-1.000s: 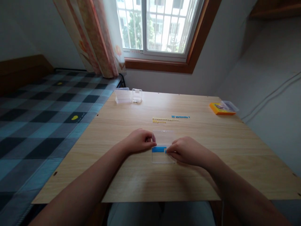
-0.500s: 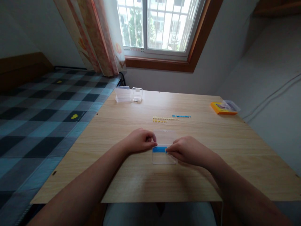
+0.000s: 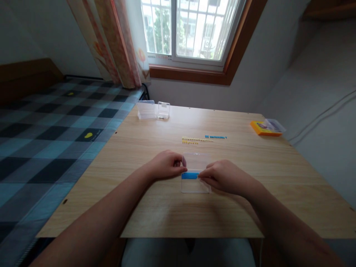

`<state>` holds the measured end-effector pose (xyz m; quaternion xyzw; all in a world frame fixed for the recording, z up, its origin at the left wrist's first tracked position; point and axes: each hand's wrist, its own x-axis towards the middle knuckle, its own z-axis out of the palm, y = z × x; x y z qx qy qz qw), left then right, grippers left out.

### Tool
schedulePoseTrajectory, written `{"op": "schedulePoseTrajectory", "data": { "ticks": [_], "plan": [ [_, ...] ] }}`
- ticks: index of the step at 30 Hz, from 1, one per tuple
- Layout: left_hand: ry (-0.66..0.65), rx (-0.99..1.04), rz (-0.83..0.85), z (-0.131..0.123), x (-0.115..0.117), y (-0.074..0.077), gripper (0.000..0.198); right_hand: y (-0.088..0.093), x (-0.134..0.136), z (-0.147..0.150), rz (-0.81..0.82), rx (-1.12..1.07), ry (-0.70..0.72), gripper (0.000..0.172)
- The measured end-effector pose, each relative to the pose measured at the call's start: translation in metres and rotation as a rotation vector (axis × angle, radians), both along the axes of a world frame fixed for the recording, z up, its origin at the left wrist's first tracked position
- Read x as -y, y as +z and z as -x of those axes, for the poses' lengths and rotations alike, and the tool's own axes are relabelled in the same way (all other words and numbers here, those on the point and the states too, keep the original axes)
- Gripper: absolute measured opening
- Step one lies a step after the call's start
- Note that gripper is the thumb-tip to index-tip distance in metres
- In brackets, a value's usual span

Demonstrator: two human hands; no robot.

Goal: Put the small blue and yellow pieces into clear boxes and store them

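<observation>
Far left: two clear open boxes, larger one (image 3: 146, 110) beside a smaller one (image 3: 164, 111), neither in use. Left hand (image 3: 167, 165): thumb and curled fingers pinching the left edge of the clear case (image 3: 194, 187), which lies open on the table (image 3: 139, 207) between the hands. Inside it, a blue strip (image 3: 189, 175) runs across from the left wall and ends near the right fingertips. Behind the case: yellow pieces (image 3: 190, 140) in two rows, loose blue pieces (image 3: 216, 137) right of them, all outside the case. Right hand (image 3: 222, 174): fingertips together at the strip's right end; can't tell if a piece is between them. Far right: orange box (image 3: 265, 128). My read: partway, blue strip mostly laid in, loose rows not in.
</observation>
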<state>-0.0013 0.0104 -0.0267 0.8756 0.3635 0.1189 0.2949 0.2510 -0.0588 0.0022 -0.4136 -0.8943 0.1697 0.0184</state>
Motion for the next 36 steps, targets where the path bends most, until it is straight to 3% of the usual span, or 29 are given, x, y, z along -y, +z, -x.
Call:
{"op": "schedulePoseTrajectory", "data": {
  "ticks": [19,24,28,36],
  "plan": [
    [0.008,-0.016,0.011,-0.001,0.001,0.001,0.018,0.0,0.0,0.001,-0.006,-0.019,0.035,0.025],
    [0.008,-0.014,0.004,-0.001,0.001,0.001,0.018,0.003,0.0,-0.012,-0.095,-0.216,0.104,0.024],
    [0.006,-0.021,0.009,-0.001,0.0,0.001,0.019,0.004,-0.003,-0.026,-0.209,-0.407,0.063,0.02],
    [0.001,-0.012,0.001,-0.001,0.0,0.0,0.019,-0.001,-0.009,-0.015,-0.035,-0.186,0.101,0.024]
  ]
}}
